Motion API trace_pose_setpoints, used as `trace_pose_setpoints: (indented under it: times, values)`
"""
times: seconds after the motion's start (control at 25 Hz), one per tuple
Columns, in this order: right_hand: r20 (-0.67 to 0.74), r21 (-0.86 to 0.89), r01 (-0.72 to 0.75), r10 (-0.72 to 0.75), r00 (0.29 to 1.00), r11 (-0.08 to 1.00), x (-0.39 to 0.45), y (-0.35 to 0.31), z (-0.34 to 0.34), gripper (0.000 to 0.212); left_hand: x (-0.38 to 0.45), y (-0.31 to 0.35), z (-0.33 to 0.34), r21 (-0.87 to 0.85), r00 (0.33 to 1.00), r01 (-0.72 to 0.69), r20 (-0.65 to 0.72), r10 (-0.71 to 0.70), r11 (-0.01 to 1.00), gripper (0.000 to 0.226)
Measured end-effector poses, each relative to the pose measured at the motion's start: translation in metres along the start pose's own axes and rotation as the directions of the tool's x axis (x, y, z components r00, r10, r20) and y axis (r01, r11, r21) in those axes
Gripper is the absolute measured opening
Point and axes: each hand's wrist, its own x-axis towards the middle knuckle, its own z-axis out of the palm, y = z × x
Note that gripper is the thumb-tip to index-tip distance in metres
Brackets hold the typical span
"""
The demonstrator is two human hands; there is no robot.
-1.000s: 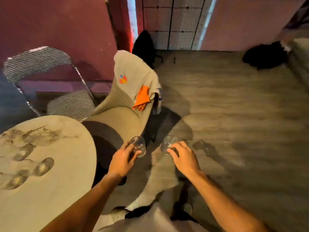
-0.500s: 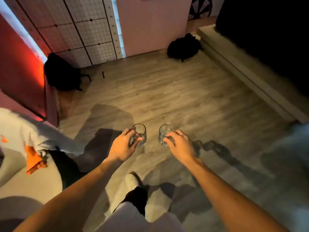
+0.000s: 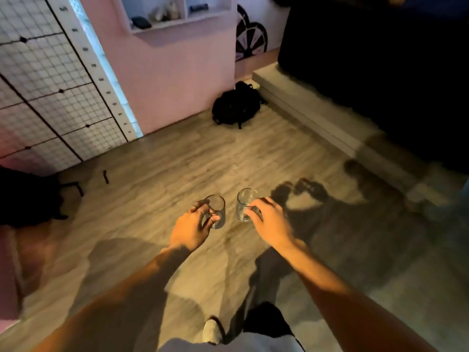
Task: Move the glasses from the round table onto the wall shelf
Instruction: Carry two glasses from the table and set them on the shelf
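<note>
My left hand (image 3: 193, 228) grips a clear drinking glass (image 3: 218, 210) from its side, held upright at waist height above the wooden floor. My right hand (image 3: 269, 223) holds a second clear glass (image 3: 243, 208) the same way, a short gap between the two glasses. The white wall shelf (image 3: 177, 22) hangs on the pink wall at the top of the view, with a few small items in its compartments. The round table is out of view.
A black backpack (image 3: 237, 105) lies on the floor below the shelf. A wire-grid panel (image 3: 50, 85) covers the wall at left, with a dark bag (image 3: 28, 196) beneath it. A raised step (image 3: 312, 115) and a dark area fill the right side.
The view has swung right, away from the round table and chairs, and up toward the pink wall; the shelf has come into view. Both hands still hold their glasses.
</note>
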Motion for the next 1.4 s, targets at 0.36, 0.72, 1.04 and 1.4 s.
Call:
trace_pose_setpoints:
  times: [0.36,0.72,1.04,1.4]
  values:
    - [0.011,-0.047,0.126,-0.125,0.992,0.991,0.292,0.057,-0.014,0.019,0.281,-0.027,-0.011,0.053,0.995,0.041,-0.088,-0.036,0.998,0.032]
    - [0.079,-0.046,0.321,-0.317,0.945,0.946,0.577,0.039,-0.023,0.021,0.515,-0.070,-0.070,0.005,0.946,0.168,-0.281,-0.160,0.986,0.040]
    - [0.052,-0.062,0.435,-0.433,0.900,0.898,0.832,-0.045,-0.005,0.023,0.724,-0.157,-0.184,-0.017,0.891,0.110,-0.442,-0.106,0.994,0.036]
    - [-0.068,0.008,0.648,-0.646,0.760,0.761,1.087,-0.177,-0.052,0.021,0.920,-0.193,-0.358,0.137,0.803,0.052,-0.594,0.040,0.989,0.017]
